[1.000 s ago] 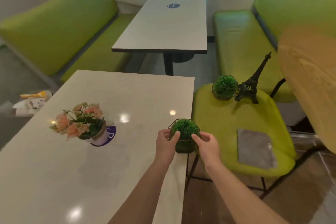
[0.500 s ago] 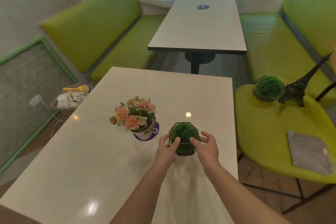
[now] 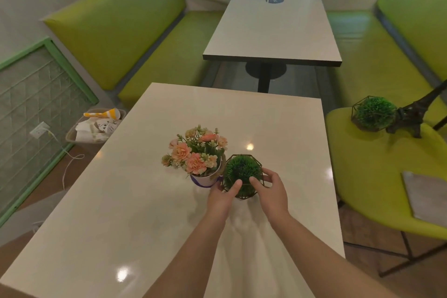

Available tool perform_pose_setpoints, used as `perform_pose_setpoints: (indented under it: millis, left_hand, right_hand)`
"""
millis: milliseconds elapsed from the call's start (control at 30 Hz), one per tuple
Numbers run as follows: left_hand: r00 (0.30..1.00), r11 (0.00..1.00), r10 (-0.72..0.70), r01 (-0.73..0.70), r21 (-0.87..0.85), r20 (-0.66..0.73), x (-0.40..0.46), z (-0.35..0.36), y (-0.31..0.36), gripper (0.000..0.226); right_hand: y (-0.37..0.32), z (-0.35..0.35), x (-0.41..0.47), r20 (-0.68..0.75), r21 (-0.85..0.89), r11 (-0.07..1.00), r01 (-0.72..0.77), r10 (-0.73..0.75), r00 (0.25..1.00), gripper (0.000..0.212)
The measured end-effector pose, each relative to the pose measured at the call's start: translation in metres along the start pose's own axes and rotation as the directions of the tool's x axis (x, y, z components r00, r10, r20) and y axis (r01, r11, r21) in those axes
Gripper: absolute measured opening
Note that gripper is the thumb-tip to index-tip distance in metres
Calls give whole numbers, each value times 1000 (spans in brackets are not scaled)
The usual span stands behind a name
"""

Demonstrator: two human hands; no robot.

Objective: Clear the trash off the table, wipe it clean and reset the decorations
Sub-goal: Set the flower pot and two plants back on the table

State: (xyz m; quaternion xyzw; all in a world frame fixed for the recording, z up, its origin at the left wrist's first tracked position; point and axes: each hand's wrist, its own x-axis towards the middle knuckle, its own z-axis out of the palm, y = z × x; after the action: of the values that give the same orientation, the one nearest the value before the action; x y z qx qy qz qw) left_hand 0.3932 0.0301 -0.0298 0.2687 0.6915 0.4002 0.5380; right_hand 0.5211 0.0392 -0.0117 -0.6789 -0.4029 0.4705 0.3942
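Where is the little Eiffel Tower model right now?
The Eiffel Tower model stands at the far right of the head view on the green chair, right beside a caged green moss ball.

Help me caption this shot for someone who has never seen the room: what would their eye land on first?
Most likely the two hands at the near table's middle, left hand and right hand gripping a green moss ball in a wire frame, right beside a pot of peach flowers. Next, the lime-green chair on the right, carrying a second moss ball and a dark Eiffel Tower model.
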Motion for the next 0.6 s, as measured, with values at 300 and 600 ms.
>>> perform_pose_setpoints:
  millis: [300, 600]
  left_hand:
    - [1000, 998, 17, -18, 52, 14, 7, -1, 1, 50]
    - [1000, 1000, -12, 13, 23, -25, -1, 4, 6, 53]
  right_hand:
    - [0, 6, 5, -22, -28, 1000, 12, -13, 1000, 48]
    - [1, -2, 7, 31, -38, 999, 0, 1, 1000, 55]
